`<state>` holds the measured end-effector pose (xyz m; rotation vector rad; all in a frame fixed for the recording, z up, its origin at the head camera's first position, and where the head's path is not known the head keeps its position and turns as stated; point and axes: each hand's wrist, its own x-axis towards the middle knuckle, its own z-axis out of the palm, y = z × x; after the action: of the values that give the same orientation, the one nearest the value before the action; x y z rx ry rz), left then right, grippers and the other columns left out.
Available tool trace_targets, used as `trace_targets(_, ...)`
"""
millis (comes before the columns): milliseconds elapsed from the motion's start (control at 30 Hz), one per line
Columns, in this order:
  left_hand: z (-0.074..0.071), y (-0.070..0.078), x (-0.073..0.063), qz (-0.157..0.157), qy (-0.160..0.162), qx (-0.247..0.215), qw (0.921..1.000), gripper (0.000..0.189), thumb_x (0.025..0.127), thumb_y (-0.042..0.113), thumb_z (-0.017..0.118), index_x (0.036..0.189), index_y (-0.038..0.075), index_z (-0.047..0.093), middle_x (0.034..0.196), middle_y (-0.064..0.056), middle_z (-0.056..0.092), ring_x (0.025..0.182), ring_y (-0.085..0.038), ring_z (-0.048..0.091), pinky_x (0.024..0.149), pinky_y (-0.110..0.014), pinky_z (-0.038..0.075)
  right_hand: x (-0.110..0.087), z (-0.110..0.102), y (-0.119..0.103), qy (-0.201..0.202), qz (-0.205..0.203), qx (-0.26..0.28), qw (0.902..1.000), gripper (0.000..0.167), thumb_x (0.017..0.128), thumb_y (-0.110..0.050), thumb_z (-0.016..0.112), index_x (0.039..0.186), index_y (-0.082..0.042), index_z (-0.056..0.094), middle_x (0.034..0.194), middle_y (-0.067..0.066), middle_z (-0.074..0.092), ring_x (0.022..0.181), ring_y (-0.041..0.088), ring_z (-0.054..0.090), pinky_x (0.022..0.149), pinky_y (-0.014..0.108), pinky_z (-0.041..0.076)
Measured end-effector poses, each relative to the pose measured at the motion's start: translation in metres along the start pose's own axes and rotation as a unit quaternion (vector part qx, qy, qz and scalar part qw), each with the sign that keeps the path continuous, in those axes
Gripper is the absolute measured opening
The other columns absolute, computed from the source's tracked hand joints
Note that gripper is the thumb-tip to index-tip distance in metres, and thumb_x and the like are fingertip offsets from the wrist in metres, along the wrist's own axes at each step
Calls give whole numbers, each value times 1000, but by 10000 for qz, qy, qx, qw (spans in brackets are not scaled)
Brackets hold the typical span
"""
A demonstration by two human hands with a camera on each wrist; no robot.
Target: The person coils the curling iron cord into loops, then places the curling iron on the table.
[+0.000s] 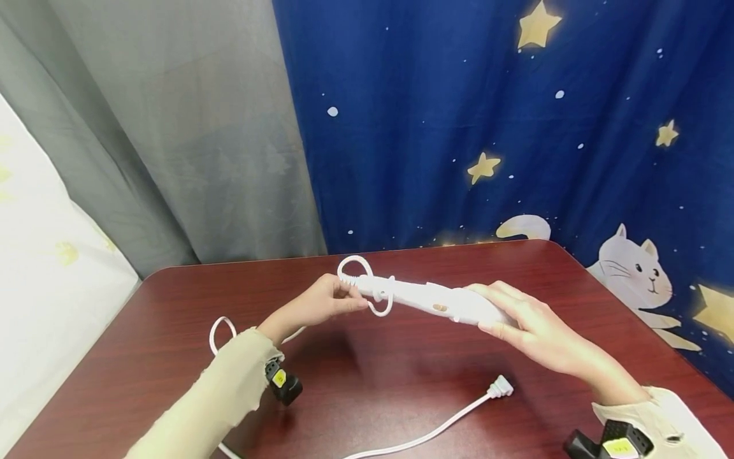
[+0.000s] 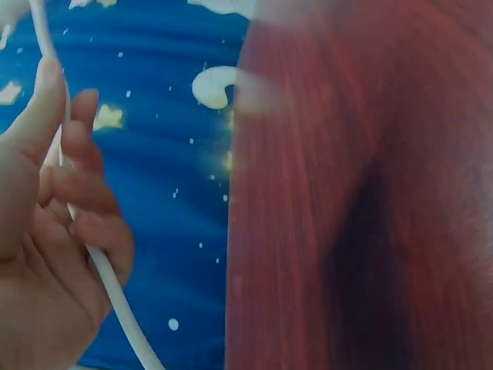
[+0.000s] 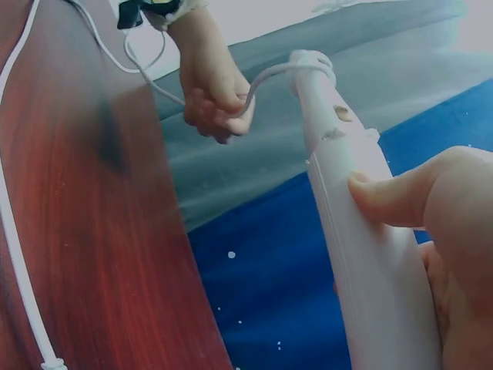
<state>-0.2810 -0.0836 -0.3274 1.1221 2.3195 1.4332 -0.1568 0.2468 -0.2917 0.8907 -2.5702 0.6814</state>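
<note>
A white hair straightener is held up over the table, its long body tilted down to the right in the head view. My right hand grips its wide end, the thumb lying along the body in the right wrist view. The white cord is looped around the narrow handle end. Close to that end, my left hand holds the cord, which runs through its curled fingers in the left wrist view.
The rest of the cord trails over the dark red table, in a loop at the left. Its plug lies at the front, below the right hand. Behind the table hang a grey curtain and a blue star-patterned curtain.
</note>
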Motion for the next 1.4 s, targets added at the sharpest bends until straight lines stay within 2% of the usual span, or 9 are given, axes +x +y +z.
trace_targets(167, -12, -5, 6, 790, -368, 6, 9962, 9, 82, 6, 65, 88, 0, 68, 77, 2, 64, 71, -8, 53, 62, -23, 44, -2, 0, -2, -372, -306, 130, 9988, 47, 87, -16, 62, 131, -25, 47, 103, -18, 49, 88, 0, 47, 72, 21, 39)
trace_targets(233, -17, -6, 9, 930, -535, 213, 9940, 10, 82, 7, 65, 88, 1, 69, 81, 0, 67, 74, -8, 55, 64, -24, 46, -3, 0, -2, -478, -374, 160, 9980, 47, 87, -15, 62, 131, -25, 47, 103, -19, 49, 88, -1, 47, 72, 21, 39)
trace_targets(433, -18, 3, 16, 205, -675, 802, 9943, 11, 80, 16, 71, 77, 5, 70, 67, -3, 64, 57, -6, 49, 50, -21, 41, -2, 4, -4, -815, -633, 184, 9945, 46, 87, -18, 62, 130, -25, 49, 102, -19, 49, 87, -1, 46, 73, 21, 39)
trace_targets(600, -17, 15, 17, 233, -729, 983, 9922, 13, 78, 20, 73, 75, 8, 70, 59, -1, 60, 42, -9, 44, 41, -22, 38, 3, 10, -4, -997, -1006, 24, 9899, 42, 86, -23, 63, 127, -24, 52, 98, -18, 49, 84, 0, 45, 69, 21, 39)
trace_targets(767, -11, 31, 17, 338, -583, 1354, 9885, 9, 76, 20, 76, 72, 15, 69, 60, 6, 60, 39, -8, 45, 38, -25, 41, 5, 12, -5, -1298, -880, -262, 9873, 41, 85, -24, 64, 124, -28, 53, 93, -20, 47, 82, 0, 43, 69, 24, 37)
trace_targets(900, -3, 44, 17, 576, -571, 1546, 9846, 11, 74, 21, 76, 70, 14, 69, 60, 8, 61, 38, -6, 45, 38, -26, 43, 7, 14, -8, -1620, -654, -445, 9836, 44, 82, -19, 65, 123, -31, 53, 91, -20, 47, 82, 0, 44, 69, 28, 37)
trace_targets(1033, 0, 54, 13, 646, -334, 1711, 9826, 12, 74, 21, 77, 69, 15, 68, 59, 8, 60, 36, -7, 46, 38, -26, 43, 9, 14, -10, -1797, -329, -522, 9818, 45, 82, -15, 63, 123, -28, 53, 89, -18, 46, 78, 2, 43, 67, 26, 37)
trace_targets(1233, 7, 68, 4, 471, 180, 1698, 9842, 9, 74, 21, 77, 70, 18, 69, 58, 12, 59, 45, -7, 51, 43, -24, 44, 6, 16, -4, -1539, 110, -804, 9848, 43, 84, -17, 63, 126, -20, 53, 93, -13, 49, 79, 5, 44, 68, 29, 39)
trace_targets(1400, 18, 77, -6, 811, 674, 1358, 9851, 7, 76, 20, 75, 74, 16, 70, 55, 11, 57, 47, -6, 48, 41, -23, 38, 5, 19, 2, -819, 308, -1016, 9910, 43, 85, -21, 64, 126, -22, 52, 96, -11, 51, 86, 6, 47, 71, 34, 39)
